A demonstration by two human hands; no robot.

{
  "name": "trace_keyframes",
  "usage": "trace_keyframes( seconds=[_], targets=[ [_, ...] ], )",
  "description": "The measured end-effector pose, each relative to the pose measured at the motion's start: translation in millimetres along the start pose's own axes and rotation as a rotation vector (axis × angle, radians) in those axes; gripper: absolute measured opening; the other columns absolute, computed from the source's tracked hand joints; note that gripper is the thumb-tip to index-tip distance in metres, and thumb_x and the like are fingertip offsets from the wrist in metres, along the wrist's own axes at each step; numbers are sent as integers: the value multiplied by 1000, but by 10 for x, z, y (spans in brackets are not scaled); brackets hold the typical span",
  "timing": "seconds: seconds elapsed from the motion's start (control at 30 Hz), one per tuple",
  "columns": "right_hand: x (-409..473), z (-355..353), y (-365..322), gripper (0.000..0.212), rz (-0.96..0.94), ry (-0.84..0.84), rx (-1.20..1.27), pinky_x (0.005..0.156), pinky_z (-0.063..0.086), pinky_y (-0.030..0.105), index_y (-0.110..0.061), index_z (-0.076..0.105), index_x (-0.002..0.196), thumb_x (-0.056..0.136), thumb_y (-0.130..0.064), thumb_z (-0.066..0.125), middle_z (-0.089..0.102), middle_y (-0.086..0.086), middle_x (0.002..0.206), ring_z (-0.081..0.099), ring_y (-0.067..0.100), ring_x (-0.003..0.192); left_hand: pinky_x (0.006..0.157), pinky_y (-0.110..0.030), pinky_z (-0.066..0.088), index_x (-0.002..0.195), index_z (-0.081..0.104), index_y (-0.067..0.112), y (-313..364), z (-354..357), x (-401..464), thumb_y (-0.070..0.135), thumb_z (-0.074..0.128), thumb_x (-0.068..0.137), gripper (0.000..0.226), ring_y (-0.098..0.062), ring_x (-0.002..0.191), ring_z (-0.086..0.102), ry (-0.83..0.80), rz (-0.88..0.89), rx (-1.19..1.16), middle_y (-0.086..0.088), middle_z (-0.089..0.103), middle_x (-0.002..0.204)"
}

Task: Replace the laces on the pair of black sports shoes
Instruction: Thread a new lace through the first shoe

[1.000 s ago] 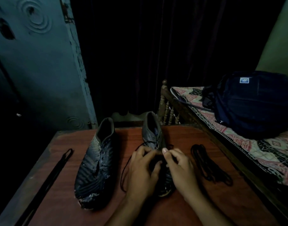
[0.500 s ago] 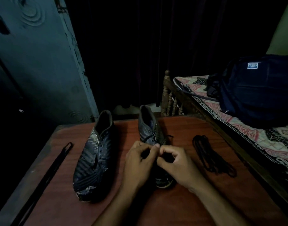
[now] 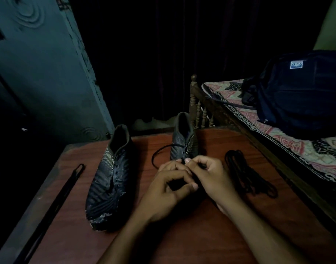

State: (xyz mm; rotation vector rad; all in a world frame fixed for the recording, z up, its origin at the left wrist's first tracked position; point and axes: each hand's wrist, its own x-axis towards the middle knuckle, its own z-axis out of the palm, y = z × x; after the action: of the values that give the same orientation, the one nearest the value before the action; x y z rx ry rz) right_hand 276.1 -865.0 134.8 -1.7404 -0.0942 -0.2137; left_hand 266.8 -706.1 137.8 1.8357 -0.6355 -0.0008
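Observation:
Two black sports shoes stand on a reddish wooden table [image 3: 182, 242]. The left shoe [image 3: 111, 180] has no lace and a scuffed toe. The right shoe [image 3: 184, 141] is half hidden by my hands, which work over its front. My left hand [image 3: 167, 191] and my right hand [image 3: 209, 180] both have curled fingers that pinch a black lace [image 3: 159, 153]; it loops out to the left from the shoe's eyelets. A bundled black lace [image 3: 247, 174] lies to the right of my hands. Another long black lace [image 3: 66, 189] lies stretched along the table's left side.
A wooden bed with a patterned sheet [image 3: 296, 145] runs along the table's right edge, and a dark blue backpack [image 3: 300, 92] sits on it. A blue-green door [image 3: 39, 73] stands at the left. Dark curtains hang behind.
My hands have moved closer together over the right shoe's front. A loop of lace has reappeared to the left of the shoe. The camera view has shifted slightly.

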Motion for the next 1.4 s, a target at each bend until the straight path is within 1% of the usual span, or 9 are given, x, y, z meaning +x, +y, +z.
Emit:
trace_keyframes(
  seconds=[0.23,0.33,0.47,0.6,0.83,1.0,1.1,1.3,1.4],
  targets=[
    [-78,-108,-54,27,-102,-250,5,69,43,31,-16,63,69,94,-27,66,62,-1,69,56,8,67,65,-39,42,74,65,10,-37,-22,25,54,60,93,48,-14,68,54,327,-124,-151,-8,60,70],
    [-119,-109,-103,24,-138,-428,-81,72,46,23,-18,69,70,93,-25,68,69,-2,73,62,6,73,68,-46,49,75,73,12,-20,9,24,47,61,96,42,-20,71,64,283,-105,-58,-6,68,72],
    [-134,-135,-110,26,-172,-454,-184,77,45,20,-26,72,69,92,-36,67,69,-12,72,64,5,79,78,-41,53,81,81,20,-45,16,62,20,74,93,14,-21,82,70,279,-148,-179,-8,73,85],
    [-78,-104,-97,43,-66,-167,-1,66,41,29,-22,65,63,88,-56,62,57,-7,60,53,8,63,85,-31,50,78,78,24,-18,-26,57,22,73,87,10,-16,89,66,254,-90,-225,-7,71,90],
    [-18,-84,-50,25,39,-29,196,50,43,24,-7,67,79,97,-25,65,61,4,61,55,13,53,97,-17,45,87,79,1,110,-46,-21,7,76,87,6,-11,102,65,-57,38,-205,3,70,92],
    [-16,-120,-93,17,55,-139,138,56,42,19,-14,69,80,96,-9,64,62,3,61,52,8,54,82,-32,50,80,73,19,58,-32,14,24,69,91,13,-16,86,65,157,-125,-327,-7,70,87],
    [-54,-159,-127,18,17,-289,109,54,38,18,-9,66,79,95,-2,64,55,-1,57,46,7,51,79,-37,47,81,70,17,-26,-42,51,35,66,96,24,-11,79,61,360,-191,-272,2,66,78],
    [-96,-225,-134,12,-25,-553,15,54,42,21,-14,69,76,87,-13,74,57,-1,59,50,10,54,70,-34,52,77,76,27,2,41,17,39,72,94,21,-7,73,67,343,-198,94,6,69,77],
    [-100,-219,-119,17,-55,-544,-4,58,43,23,-12,68,73,89,-12,74,58,0,61,53,10,56,72,-40,51,73,76,27,-57,27,55,28,77,91,18,-9,73,63,338,-209,56,4,65,77]
  ],
)
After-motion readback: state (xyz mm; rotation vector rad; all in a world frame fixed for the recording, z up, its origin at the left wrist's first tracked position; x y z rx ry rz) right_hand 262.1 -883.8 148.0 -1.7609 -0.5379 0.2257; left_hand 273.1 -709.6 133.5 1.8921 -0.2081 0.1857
